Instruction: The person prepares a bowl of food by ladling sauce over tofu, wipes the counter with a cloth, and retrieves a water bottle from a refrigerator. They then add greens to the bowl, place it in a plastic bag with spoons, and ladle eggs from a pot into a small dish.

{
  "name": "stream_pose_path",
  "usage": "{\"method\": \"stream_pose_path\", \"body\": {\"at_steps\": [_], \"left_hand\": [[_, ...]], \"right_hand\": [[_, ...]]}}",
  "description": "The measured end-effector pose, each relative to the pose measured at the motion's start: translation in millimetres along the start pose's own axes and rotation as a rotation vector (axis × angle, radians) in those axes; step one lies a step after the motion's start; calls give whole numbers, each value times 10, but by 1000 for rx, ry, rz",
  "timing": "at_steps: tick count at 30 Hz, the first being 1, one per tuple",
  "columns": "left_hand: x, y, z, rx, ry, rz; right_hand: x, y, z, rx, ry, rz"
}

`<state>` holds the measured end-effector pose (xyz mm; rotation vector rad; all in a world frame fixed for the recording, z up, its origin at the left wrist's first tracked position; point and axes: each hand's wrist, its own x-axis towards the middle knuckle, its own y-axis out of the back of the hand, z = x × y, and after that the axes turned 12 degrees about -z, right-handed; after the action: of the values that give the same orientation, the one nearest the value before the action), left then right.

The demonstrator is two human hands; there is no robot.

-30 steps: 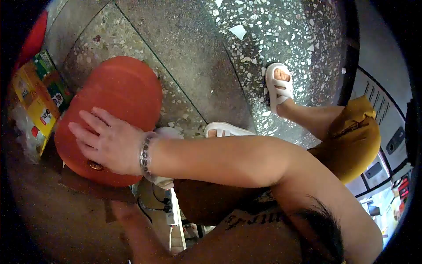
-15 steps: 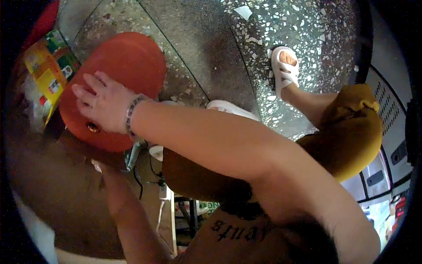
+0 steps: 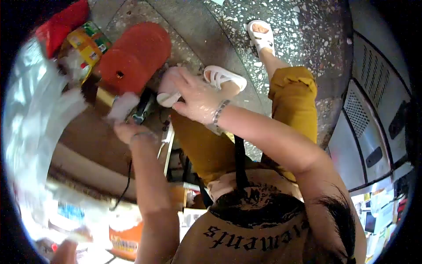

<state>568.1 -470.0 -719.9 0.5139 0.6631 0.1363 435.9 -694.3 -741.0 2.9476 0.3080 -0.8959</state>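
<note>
My left hand [image 3: 128, 132] is closed at the lower edge of a crumpled white, tissue-like wad [image 3: 123, 107], which seems to be gripped by the fingertips. Just above it lies a rounded red-orange plastic object [image 3: 140, 53] with a small hole in its face. My right hand [image 3: 195, 94], wearing a beaded bracelet, has its fingers spread. It hovers over or touches a pale pink and white rounded object [image 3: 168, 83]; contact is hard to judge. Neither palm faces the camera.
A yellow and green printed package [image 3: 85, 46] and a red bag [image 3: 66, 26] stand at upper left. Translucent plastic sheeting [image 3: 33, 123] hangs at far left. White sandals [image 3: 225, 78] are on the speckled floor. Perforated grey panels [image 3: 358, 114] stand at right. Part of a hand [image 3: 66, 251] shows at bottom left.
My right hand has left the red-orange object and moved right. My left hand has risen, bringing the white wad into view. The camera view has shifted.
</note>
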Motion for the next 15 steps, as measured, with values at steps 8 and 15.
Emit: {"method": "stream_pose_path", "body": {"at_steps": [8,15], "left_hand": [[-2660,-111,1477,-240,-152,-497],[-4664,762,2697,178,-340,-929]], "right_hand": [[-1893,726,-1256,-356,237,333],[-3834,1243,-2520,-73,114,-252]]}}
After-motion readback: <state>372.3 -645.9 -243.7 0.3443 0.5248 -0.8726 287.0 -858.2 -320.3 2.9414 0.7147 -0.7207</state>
